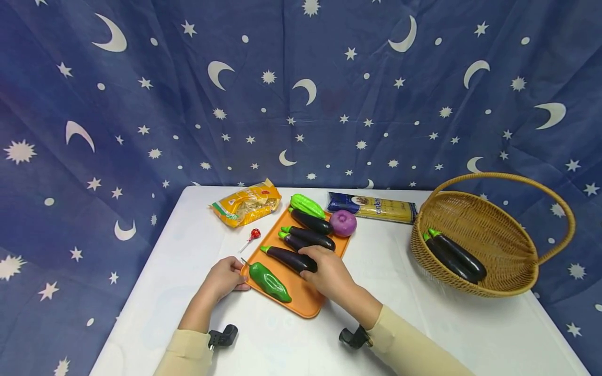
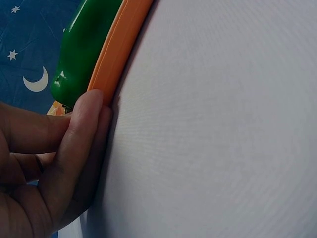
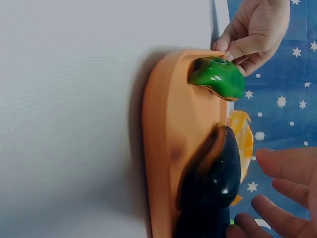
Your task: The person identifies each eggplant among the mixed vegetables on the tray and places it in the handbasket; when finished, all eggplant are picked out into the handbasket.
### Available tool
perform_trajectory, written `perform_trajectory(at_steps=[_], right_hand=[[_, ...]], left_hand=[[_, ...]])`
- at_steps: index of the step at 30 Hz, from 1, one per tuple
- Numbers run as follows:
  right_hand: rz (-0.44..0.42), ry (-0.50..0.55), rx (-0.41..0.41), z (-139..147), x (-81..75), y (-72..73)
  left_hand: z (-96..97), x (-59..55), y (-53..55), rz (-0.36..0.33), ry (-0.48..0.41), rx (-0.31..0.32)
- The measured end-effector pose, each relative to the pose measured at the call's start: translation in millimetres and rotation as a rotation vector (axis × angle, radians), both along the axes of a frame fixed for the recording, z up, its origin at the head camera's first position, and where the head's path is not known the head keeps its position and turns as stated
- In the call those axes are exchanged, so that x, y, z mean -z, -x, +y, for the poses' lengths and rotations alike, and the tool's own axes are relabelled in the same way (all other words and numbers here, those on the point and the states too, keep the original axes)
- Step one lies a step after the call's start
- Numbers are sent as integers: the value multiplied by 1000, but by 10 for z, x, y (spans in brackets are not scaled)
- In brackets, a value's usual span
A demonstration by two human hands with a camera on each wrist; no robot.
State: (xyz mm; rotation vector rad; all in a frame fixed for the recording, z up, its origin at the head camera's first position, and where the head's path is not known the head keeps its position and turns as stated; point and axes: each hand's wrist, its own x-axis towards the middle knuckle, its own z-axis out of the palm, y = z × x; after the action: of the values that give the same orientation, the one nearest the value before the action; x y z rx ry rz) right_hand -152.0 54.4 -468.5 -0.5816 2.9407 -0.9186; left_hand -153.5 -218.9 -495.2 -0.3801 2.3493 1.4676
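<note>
While the curtain [image 1: 329, 120] hangs behind the table [image 1: 155, 303], the basket [image 1: 514, 256] stands at the right with 2 eggplants [image 1: 461, 254] in it; the tray [image 1: 303, 297] lies slantwise near the middle; beyond it sit the pasta [image 1: 373, 206] and the bag [image 1: 249, 202]; the left hand [image 1: 227, 278] pinches the tray's near left corner; the right hand [image 1: 330, 269] is over the tray, fingers spread about the end of the nearest tray eggplant [image 1: 287, 257], 1 of 4; no firm hold shows, and whether it touches I cannot tell; the pepper [image 1: 269, 282] lies along the near rim, the onion [image 1: 343, 223] at the far right edge, the lollipop [image 1: 254, 234] just left of the tray; the step in hand looks like grasping or releasing that eggplant; a lift would call for curled fingers, a release for a clear withdrawal.
</note>
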Motion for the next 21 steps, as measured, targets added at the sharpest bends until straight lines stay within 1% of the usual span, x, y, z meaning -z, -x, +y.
perform_trajectory(at_steps=[6, 15, 21], right_hand=[[0, -29, -9, -54, 64, -31], [102, -92, -43, -109, 190, -65], [92, -116, -22, -149, 235, -95]], left_hand=[[-6, 15, 3, 1, 0, 1], [-2, 34, 12, 12, -6, 0], [-3, 26, 4, 11, -4, -3]])
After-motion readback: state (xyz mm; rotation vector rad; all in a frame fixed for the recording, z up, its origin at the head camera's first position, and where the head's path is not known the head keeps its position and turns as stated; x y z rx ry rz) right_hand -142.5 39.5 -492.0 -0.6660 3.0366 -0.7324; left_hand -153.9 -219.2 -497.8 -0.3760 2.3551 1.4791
